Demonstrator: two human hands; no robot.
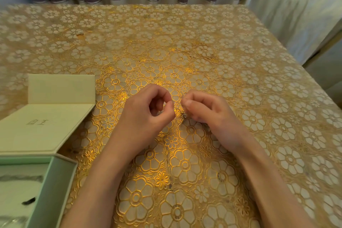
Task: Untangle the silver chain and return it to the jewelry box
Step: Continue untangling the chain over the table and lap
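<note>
The table (240,79), under a gold floral cloth, fills the frame. At lower left sits the open jewelry box (53,187). At centre, the left hand (148,114) and right hand (205,111) each pinch the silver chain (184,115), their grip narrow; it hangs between them, barely visible.

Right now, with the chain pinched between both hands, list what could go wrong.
1. The left hand and right hand pinch the thin silver chain close together; pulling apart may tighten the knot or snap a link.
2. The chain barely shows against the shiny gold tablecloth; if dropped, it could be hard to find.
3. The open jewelry box sits by the left forearm, which could knock it.
</note>
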